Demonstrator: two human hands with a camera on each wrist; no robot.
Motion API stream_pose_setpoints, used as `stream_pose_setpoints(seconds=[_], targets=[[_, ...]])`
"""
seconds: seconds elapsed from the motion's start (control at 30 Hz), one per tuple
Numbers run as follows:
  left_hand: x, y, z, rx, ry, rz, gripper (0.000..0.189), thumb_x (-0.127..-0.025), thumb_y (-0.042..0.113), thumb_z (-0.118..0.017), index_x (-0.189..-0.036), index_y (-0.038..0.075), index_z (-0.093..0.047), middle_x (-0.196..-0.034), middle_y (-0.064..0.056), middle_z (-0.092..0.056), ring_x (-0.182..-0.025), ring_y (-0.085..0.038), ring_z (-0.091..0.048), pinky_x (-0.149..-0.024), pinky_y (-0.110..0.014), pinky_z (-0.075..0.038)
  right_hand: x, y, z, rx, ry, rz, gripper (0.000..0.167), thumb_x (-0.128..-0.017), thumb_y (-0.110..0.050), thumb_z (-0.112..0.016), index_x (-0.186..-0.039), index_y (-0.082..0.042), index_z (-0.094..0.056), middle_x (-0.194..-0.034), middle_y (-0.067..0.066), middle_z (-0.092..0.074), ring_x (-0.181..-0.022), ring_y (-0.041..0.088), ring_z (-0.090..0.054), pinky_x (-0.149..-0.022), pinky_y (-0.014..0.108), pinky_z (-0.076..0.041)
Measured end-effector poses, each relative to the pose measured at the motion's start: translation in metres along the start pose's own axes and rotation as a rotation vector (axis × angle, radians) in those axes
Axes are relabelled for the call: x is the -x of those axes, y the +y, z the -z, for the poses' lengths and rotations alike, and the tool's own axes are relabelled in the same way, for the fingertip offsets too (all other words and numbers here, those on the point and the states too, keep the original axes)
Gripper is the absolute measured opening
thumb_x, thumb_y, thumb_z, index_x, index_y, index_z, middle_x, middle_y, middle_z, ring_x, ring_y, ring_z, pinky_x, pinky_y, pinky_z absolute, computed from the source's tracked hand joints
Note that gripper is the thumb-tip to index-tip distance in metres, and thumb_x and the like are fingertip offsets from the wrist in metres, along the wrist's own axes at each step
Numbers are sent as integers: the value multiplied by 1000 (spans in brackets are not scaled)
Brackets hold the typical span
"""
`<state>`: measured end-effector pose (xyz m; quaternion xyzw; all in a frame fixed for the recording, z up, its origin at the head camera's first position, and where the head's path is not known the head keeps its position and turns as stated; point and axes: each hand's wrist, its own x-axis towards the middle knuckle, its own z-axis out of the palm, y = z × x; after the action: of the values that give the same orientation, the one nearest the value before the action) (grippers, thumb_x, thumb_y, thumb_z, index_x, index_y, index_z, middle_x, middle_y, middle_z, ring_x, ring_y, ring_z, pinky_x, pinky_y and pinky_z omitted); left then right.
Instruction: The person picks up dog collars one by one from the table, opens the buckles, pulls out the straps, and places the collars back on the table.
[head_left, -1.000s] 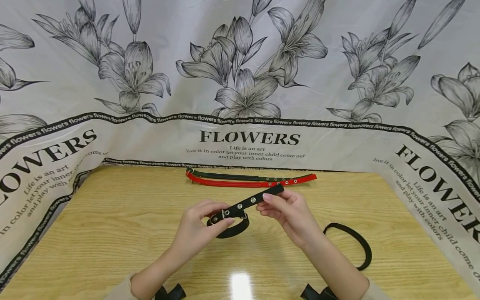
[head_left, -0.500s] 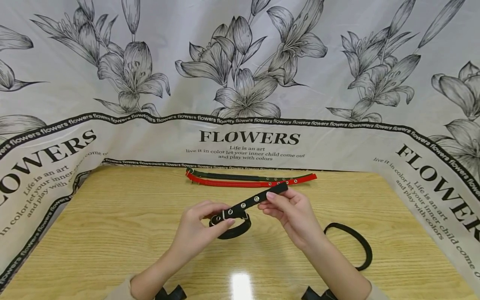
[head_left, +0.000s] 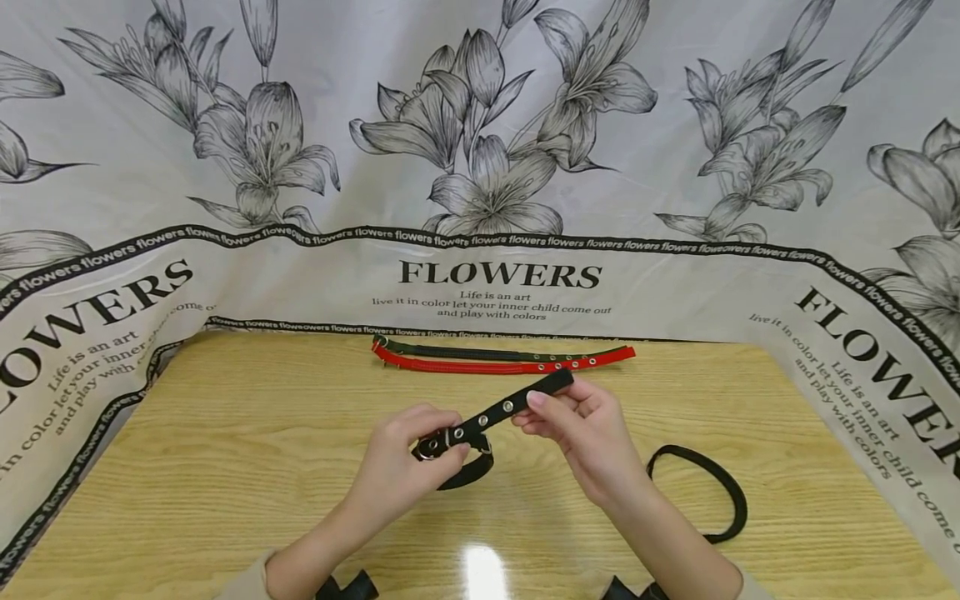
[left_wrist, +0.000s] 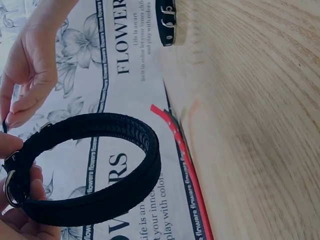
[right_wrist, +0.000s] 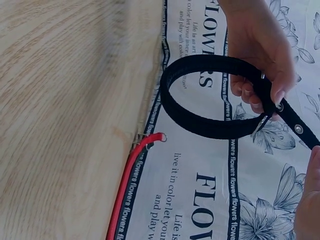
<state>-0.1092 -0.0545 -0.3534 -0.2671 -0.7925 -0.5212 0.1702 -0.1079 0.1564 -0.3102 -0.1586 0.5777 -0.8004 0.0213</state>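
A black collar (head_left: 495,412) with metal eyelets and a buckle hangs in a closed loop between both hands, its free end passing through the buckle. My left hand (head_left: 397,454) pinches it at the buckle, thumb in front and fingers behind. Toward the upper right, my right hand (head_left: 588,429) pinches the strap near its tip between thumb and fingers. In the left wrist view the loop of the collar (left_wrist: 100,204) and a D-ring by the fingers show plainly. The right wrist view shows the loop of the collar (right_wrist: 210,128) too, clear of the table.
A red collar (head_left: 465,367) and a dark collar (head_left: 465,353) lie side by side along the table's back edge. Another black looped collar (head_left: 741,504) lies at the right, partly behind the right forearm. A flower-printed cloth (head_left: 300,283) borders the wooden table (head_left: 262,400).
The hands and the collar shift only slightly. The loop now hangs a little lower and more tilted beneath the left hand, and the strap's tip has moved a little.
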Motion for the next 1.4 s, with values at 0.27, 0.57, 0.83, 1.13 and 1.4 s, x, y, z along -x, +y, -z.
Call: stream_pose_setpoints(seconds=[0.27,0.57,0.83,1.13,1.4], targets=[[1,2,-2,-31,-1,17,21,-68,5,-75,-88,12,-72,-80,10,-64,-71,-5,-56,-60,-22,-48,1,1,-1,58,2,37,22,-88,7,-55,-85,-11,-67,-78,3,-70,-71,12,-67,-68,25,-55],[2,2,-6,-94,-39,5,17,-67,6,-75,-84,10,-73,-77,9,-64,-69,-4,-55,-57,-20,-47,2,-2,-7,177,-6,85,21,-87,7,-59,-83,-13,-68,-77,3,-69,-69,14,-67,-67,28,-56],[4,3,-10,-118,-85,24,14,-68,5,-75,-81,9,-73,-72,7,-62,-62,-3,-51,-49,-18,-43,2,-5,-11,266,-42,143,9,-84,7,-62,-85,-1,-66,-77,5,-69,-66,16,-66,-65,31,-56],[3,7,-13,-166,-118,49,13,-68,4,-76,-80,7,-72,-74,4,-64,-63,-4,-52,-50,-17,-44,1,-11,-18,469,-79,210,5,-83,4,-65,-85,9,-66,-74,9,-68,-65,18,-66,-61,33,-56],[1,3,-14,-195,-189,8,12,-69,6,-76,-70,11,-65,-69,5,-59,-59,-2,-48,-50,-16,-42,-1,-11,-28,674,-240,407,7,-81,3,-67,-81,-3,-70,-74,6,-68,-65,11,-64,-57,27,-55]])
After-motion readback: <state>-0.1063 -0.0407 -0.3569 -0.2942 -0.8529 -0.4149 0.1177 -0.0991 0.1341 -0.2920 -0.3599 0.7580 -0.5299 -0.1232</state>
